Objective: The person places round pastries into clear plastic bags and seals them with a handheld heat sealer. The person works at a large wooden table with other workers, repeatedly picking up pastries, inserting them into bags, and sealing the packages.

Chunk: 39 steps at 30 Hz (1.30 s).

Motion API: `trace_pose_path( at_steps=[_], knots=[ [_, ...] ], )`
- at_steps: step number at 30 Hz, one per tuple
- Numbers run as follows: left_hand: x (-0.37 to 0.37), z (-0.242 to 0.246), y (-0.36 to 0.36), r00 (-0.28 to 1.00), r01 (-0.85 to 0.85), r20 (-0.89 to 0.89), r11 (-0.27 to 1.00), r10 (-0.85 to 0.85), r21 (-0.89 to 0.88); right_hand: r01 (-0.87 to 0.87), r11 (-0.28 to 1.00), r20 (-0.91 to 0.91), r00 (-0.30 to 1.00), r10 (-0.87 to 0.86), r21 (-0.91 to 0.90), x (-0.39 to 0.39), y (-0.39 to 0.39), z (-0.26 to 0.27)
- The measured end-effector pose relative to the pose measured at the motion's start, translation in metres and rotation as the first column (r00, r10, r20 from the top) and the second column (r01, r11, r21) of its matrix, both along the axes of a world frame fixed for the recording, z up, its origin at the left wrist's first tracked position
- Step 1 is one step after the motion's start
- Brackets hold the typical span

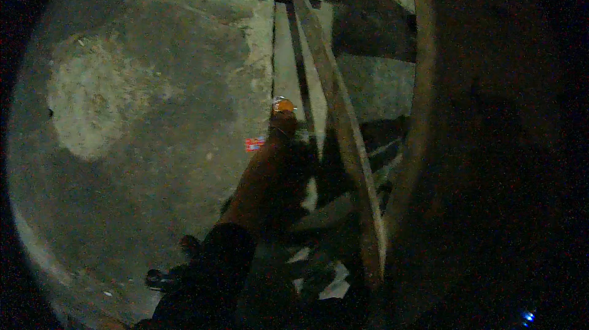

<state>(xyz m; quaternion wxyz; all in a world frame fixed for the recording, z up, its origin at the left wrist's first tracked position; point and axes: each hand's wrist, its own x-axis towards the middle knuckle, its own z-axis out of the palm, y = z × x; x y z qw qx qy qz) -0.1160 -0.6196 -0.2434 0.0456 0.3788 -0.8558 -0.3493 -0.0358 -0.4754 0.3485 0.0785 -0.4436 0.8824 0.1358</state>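
The view is very dark and grainy. A bare forearm with a dark sleeve reaches up from the lower left, and my left hand (282,123) is at its end, near the middle. An orange object (284,105) with a pale, shiny rim shows at the top of the fingers, and the hand seems closed around it; its kind cannot be told. Just left of the wrist is a small red-and-white item (254,144), blurred. A long wooden board (338,99) slants down to the right of the hand. My right hand is not in view.
A rough grey concrete-like surface (184,99) with a pale patch fills the left. Behind the board runs a thinner dark bar (298,53). Below the arm lie dark and pale shapes, too dim to name. A curved brownish edge (425,76) borders the dark right side.
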Motion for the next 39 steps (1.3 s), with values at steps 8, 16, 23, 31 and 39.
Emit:
trace_pose_path(
  at_steps=[8,16,23,31,39],
  knots=[
    [0.019,-0.039,-0.020,0.997,-0.063,-0.038,0.996,0.066,0.070,0.004,0.999,-0.030,1.000,-0.003,0.054,0.032,-0.006,-0.024],
    [0.034,-0.062,-0.041,0.995,-0.094,-0.026,0.988,0.098,0.121,0.050,0.994,-0.048,0.998,-0.045,0.093,0.039,-0.014,-0.032],
    [0.046,-0.078,-0.045,0.994,-0.104,-0.013,0.981,0.107,0.162,0.081,0.990,-0.054,0.996,-0.076,0.116,0.043,-0.026,-0.038],
    [0.045,-0.066,-0.014,0.998,-0.062,-0.009,0.980,0.064,0.190,0.070,0.993,-0.034,0.997,-0.067,0.100,0.046,-0.022,-0.038],
    [0.023,-0.049,0.030,0.999,0.003,-0.033,0.973,0.004,0.231,0.035,0.998,-0.003,0.999,-0.035,0.054,0.050,-0.017,-0.037]
  ],
)
